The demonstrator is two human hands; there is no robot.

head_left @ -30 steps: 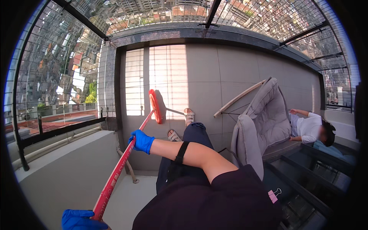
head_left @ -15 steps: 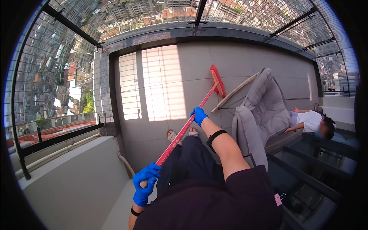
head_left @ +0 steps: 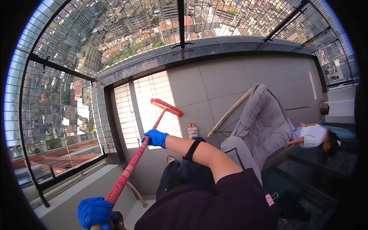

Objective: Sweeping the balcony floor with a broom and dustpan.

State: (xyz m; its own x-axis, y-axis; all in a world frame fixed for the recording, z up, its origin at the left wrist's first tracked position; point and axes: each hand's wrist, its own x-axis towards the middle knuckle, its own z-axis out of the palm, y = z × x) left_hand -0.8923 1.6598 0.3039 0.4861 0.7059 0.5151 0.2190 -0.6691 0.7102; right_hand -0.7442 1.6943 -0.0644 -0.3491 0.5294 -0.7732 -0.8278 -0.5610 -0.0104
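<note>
Broom: The long red broom [head_left: 130, 168] slants over the balcony floor [head_left: 191, 86], its handle rising from the broom head toward your body and left side.
Broom head: The red-bristled broom head [head_left: 166, 107] is out beyond your feet, in the floor's left half, at the right border of a sunlit patch [head_left: 145, 87] that reaches toward the far-left corner; whether the bristles press the tiles, you cannot tell from this angle.
Right hand: Your blue-gloved right hand [head_left: 156, 138] reaches across your front, fingers wrapped around the handle on the stretch nearer the bristles.
Left hand: Your blue-gloved left hand [head_left: 96, 212] holds the handle's upper end in a snug grip, low beside the gray side wall [head_left: 82, 188].
Feet: Your sandals [head_left: 193, 131] stand on the tiles, the right one near the broom head, the left one partly hidden by your dark trousers.
Chair: A gray cushioned chair [head_left: 264, 126] fills the floor's near-right part, a wooden bar [head_left: 229, 113] angled along its left side.
Bystander: Another person [head_left: 316, 137], in a white top, is just beyond the chair, by the floor's right end.
Railing: Black railing [head_left: 64, 69] and mesh enclose the left and far edges, buildings [head_left: 168, 28] spread below.
Clip: A pink binder clip [head_left: 270, 199] shows beside your dark top.
</note>
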